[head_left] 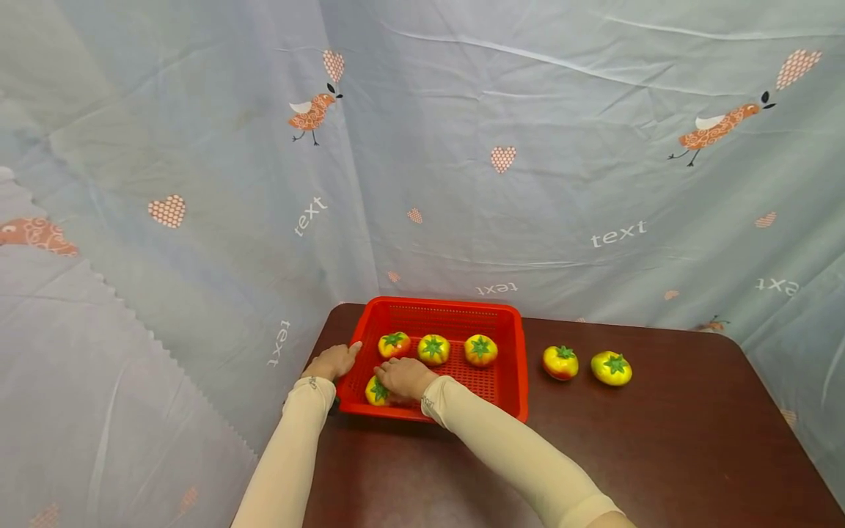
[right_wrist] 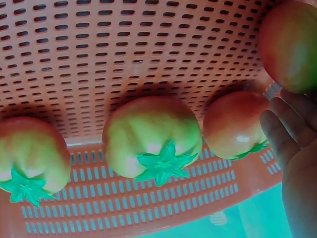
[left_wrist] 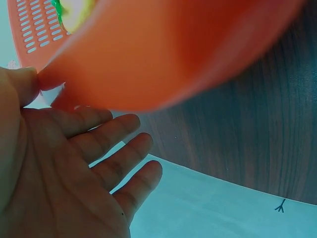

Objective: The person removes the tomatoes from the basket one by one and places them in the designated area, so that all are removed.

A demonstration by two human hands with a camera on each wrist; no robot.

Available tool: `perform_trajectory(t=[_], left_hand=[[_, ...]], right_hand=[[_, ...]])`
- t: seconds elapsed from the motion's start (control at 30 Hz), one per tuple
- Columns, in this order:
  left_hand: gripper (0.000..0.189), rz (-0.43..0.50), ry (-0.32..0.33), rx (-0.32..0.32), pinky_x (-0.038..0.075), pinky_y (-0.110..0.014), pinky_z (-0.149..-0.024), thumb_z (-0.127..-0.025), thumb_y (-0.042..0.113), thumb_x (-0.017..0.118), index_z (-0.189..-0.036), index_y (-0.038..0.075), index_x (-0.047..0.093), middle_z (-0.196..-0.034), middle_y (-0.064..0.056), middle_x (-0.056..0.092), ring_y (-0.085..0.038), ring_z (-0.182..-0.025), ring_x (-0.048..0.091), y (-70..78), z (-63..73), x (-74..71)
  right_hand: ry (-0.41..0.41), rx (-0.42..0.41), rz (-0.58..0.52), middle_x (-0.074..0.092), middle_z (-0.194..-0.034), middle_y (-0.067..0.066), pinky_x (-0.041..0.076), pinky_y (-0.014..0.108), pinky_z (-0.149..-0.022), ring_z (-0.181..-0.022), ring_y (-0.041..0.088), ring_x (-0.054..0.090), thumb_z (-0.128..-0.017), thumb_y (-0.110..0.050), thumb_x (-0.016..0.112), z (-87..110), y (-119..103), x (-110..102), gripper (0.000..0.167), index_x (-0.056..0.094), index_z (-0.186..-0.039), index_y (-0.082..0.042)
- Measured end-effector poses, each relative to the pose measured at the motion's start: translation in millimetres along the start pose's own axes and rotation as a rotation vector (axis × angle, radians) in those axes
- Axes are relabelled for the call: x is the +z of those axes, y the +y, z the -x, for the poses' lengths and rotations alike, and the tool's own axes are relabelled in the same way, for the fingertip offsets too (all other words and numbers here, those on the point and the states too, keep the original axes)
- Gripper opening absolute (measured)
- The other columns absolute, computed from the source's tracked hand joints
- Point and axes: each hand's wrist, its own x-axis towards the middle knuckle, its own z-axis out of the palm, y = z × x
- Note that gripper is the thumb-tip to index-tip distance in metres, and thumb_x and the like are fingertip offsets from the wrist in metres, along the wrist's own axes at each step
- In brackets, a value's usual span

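A red perforated plastic basket [head_left: 455,306] stands on the dark table. My left hand [head_left: 333,361] holds its left rim; in the left wrist view the thumb lies over the rim [left_wrist: 133,64] and the fingers spread below, outside the wall. Inside, my right hand [head_left: 405,378] holds a yellow-red tomato [head_left: 377,392] with a green star-shaped top at the near left corner. The right wrist view shows the fingers [right_wrist: 282,136] against that tomato [right_wrist: 292,47]; the thumb is hidden. Three more tomatoes sit behind in a row: left [head_left: 394,344], middle [head_left: 433,350], right [head_left: 480,350].
Two more tomatoes, one red-yellow [head_left: 560,362] and one mostly yellow [head_left: 611,368], lie on the table [head_left: 680,425] right of the basket. A grey-blue printed curtain [head_left: 449,169] hangs behind the table and along its left side.
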Motion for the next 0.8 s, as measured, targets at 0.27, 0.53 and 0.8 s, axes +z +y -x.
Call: perform_trajectory(t=[0.27,0.53,0.8], left_hand=[[0.066,-0.003,-0.008,-0.004,0.039,-0.059,-0.102,-0.104,0.047,0.030,-0.127,-0.008,0.056,-0.094,-0.018,0.064,-0.037,-0.098,0.060,2.1,-0.7,-1.7],[0.062,-0.006,0.001,0.011,0.036,-0.060,-0.105,-0.106,0.040,0.027,-0.129,-0.011,0.054,-0.110,-0.024,0.063,-0.041,-0.107,0.059,1.9,-3.0,2.5],[0.063,-0.024,0.006,0.015,0.034,-0.061,-0.107,-0.107,0.039,0.026,-0.132,-0.013,0.050,-0.125,-0.030,0.058,-0.045,-0.115,0.055,1.5,0.8,1.1]], right_hand=[[-0.001,0.015,0.015,0.055,-0.141,-0.002,0.041,0.028,-0.108,-0.131,0.015,0.051,-0.094,-0.040,0.062,-2.1,-2.1,0.8,0.058,0.047,-0.145,-0.017],[0.017,-0.013,0.010,0.054,-0.142,-0.001,0.040,0.026,-0.109,-0.131,0.014,0.052,-0.095,-0.034,0.063,1.8,-1.4,-0.3,0.056,0.047,-0.146,-0.016],[0.083,-0.036,-0.029,0.049,-0.147,0.006,0.038,0.026,-0.110,-0.135,0.018,0.048,-0.094,-0.035,0.065,13.2,17.7,-16.0,0.067,0.038,-0.149,-0.009]])
